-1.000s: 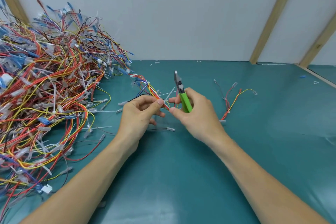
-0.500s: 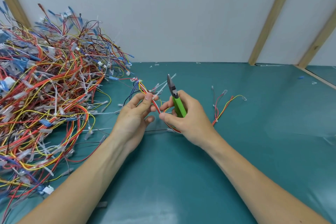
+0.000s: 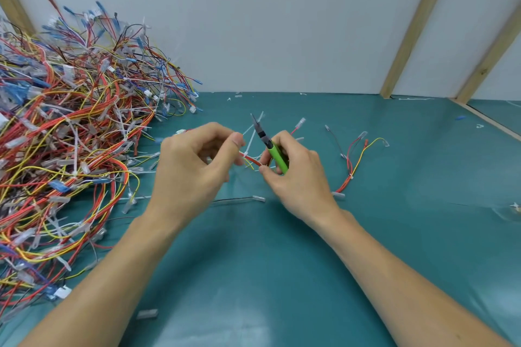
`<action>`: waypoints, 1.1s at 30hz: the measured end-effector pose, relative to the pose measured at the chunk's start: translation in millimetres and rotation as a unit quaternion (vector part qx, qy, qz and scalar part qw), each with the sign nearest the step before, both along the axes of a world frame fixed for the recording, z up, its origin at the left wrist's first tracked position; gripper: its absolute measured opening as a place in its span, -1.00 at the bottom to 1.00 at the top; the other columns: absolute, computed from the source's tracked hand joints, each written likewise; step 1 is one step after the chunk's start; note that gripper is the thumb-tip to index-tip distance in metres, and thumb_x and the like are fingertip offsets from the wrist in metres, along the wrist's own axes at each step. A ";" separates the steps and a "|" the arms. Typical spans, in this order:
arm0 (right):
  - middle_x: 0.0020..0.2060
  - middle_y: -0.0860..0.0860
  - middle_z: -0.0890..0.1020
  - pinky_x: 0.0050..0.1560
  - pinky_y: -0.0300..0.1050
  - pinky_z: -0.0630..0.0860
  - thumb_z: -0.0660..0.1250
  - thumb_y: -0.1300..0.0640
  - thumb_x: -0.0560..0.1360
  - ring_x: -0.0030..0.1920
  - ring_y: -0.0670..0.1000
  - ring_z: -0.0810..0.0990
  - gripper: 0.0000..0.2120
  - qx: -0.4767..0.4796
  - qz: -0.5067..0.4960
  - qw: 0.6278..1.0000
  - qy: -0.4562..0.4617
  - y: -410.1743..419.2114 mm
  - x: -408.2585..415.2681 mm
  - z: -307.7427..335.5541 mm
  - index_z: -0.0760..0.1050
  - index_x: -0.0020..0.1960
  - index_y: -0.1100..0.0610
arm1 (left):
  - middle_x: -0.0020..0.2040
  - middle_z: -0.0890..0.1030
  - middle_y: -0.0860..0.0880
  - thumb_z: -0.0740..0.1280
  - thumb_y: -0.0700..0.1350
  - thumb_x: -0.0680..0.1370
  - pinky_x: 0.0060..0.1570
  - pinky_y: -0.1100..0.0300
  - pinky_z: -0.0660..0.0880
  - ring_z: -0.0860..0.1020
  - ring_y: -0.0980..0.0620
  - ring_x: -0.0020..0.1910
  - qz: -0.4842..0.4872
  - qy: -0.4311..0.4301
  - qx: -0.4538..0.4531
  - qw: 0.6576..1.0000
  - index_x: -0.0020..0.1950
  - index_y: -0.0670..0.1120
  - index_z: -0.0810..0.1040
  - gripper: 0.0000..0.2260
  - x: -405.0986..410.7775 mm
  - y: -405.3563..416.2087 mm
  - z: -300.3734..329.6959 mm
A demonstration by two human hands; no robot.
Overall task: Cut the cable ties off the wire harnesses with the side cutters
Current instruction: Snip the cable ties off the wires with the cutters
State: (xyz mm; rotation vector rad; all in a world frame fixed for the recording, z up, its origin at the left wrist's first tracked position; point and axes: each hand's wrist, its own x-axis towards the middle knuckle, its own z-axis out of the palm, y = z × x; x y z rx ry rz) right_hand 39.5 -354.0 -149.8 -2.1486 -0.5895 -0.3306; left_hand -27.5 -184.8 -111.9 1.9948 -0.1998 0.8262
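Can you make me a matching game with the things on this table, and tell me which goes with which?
Things:
1. side cutters
2. big pile of wire harnesses
3. loose harness
4. table mat

Clues:
A. heaped up at the left
B. teal
C. green handles, in the right hand
D. lying alone to the right of the hands

Pairs: 1-C, 2-A, 3-D, 4-B

Teal-covered table (image 3: 282, 276): tangled harness pile (image 3: 70, 135) at left, one loose harness (image 3: 355, 160) at right, scattered tie offcuts (image 3: 146, 313).
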 end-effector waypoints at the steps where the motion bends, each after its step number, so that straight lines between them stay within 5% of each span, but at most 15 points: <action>1: -0.21 -0.17 0.65 -0.18 0.11 0.54 0.45 0.16 0.47 -0.25 0.01 0.54 -0.73 -0.011 -0.002 1.000 -0.011 0.6 -0.5 -0.6 0.35 -0.09 -0.06 | -0.24 0.69 0.09 0.36 -0.09 0.58 -0.32 0.21 0.49 0.61 0.11 -0.32 0.006 -0.034 0.048 0.998 -0.09 -0.06 0.64 -0.89 -1.5 -0.6 1.6; 4: -0.19 -0.13 0.66 -0.19 0.13 0.53 0.42 0.14 0.50 -0.23 0.08 0.54 -0.77 -0.033 0.001 0.999 -0.039 1.8 -1.5 -2.2 0.36 -0.05 -0.02 | 0.03 0.65 0.09 0.33 -0.03 0.59 0.13 0.06 0.42 0.58 0.00 0.10 0.090 -0.027 0.258 0.962 0.06 -0.04 0.62 -0.87 4.7 11.0 -1.2; 7: -0.17 -0.09 0.66 -0.18 0.12 0.53 0.40 0.12 0.52 -0.21 0.11 0.54 -0.79 -0.059 0.003 0.997 -0.044 1.3 -1.6 -2.5 0.35 -0.03 -0.01 | -0.02 0.65 0.09 0.32 0.02 0.63 0.24 0.05 0.30 0.55 -0.04 0.12 0.087 0.060 0.317 0.942 0.06 0.01 0.64 -0.86 13.7 29.3 -8.9; 13: -0.18 -0.09 0.65 -0.17 0.10 0.53 0.40 0.12 0.53 -0.23 0.08 0.49 -0.79 -0.089 0.016 0.996 -0.020 2.1 -2.7 -5.6 0.35 -0.05 -0.02 | -0.10 0.62 0.09 0.40 -0.02 0.59 0.04 0.01 0.41 0.48 -0.01 -0.06 0.000 0.107 0.301 0.948 0.07 0.07 0.70 -0.89 22.0 32.6 -19.9; 17: -0.18 -0.13 0.63 -0.13 0.09 0.53 0.39 0.17 0.51 -0.23 -0.01 0.47 -0.80 -0.085 0.038 0.995 0.021 -0.1 -1.8 -5.3 0.38 -0.06 -0.02 | -0.12 0.58 0.14 0.40 0.00 0.58 -0.03 0.25 0.40 0.51 0.19 -0.05 -0.029 0.209 0.184 0.960 0.09 0.14 0.67 -0.88 23.8 33.3 -29.4; 23: -0.02 -0.16 0.62 -0.11 -0.26 0.49 0.44 0.13 0.48 -0.13 -0.10 0.64 -0.83 -0.036 0.077 0.992 0.091 -14.7 0.3 13.3 0.54 0.01 -0.08 | -0.29 0.62 0.06 0.48 0.02 0.52 -0.31 0.40 0.34 0.46 0.20 -0.34 -0.048 0.212 0.054 0.975 -0.16 0.05 0.69 -0.91 27.3 28.5 -34.9; 25: -0.12 -0.18 0.66 -0.20 -0.35 0.46 0.47 0.06 0.46 -0.18 -0.15 0.65 -0.89 -0.036 0.075 0.991 0.107 -24.3 3.1 20.9 0.57 -0.06 -0.08 | -0.31 0.62 0.17 0.49 0.01 0.52 -0.26 0.45 0.35 0.50 0.24 -0.28 -0.044 0.212 0.077 0.973 -0.17 0.06 0.67 -0.91 28.2 29.4 -37.6; 28: -0.25 -0.13 0.69 -0.15 -0.21 0.53 0.50 0.02 0.47 -0.21 -0.10 0.65 -0.92 -0.073 0.073 0.989 0.110 -35.4 8.3 25.5 0.61 -0.14 -0.05 | -0.28 0.58 0.22 0.49 -0.01 0.52 -0.03 0.22 0.35 0.48 0.17 -0.13 0.020 0.162 0.183 0.969 -0.13 0.09 0.64 -0.94 30.8 32.4 -43.1; 33: -0.15 -0.12 0.66 -0.01 -0.05 0.53 0.45 -0.26 0.46 -0.08 -0.06 0.60 -0.73 -0.174 0.058 0.977 0.112 -38.0 9.5 19.9 0.53 -0.06 -0.09 | -0.23 0.58 0.21 0.49 -0.01 0.51 0.09 0.16 0.31 0.44 0.13 -0.11 0.066 0.103 0.212 0.970 -0.10 0.05 0.65 -0.95 33.7 38.7 -43.3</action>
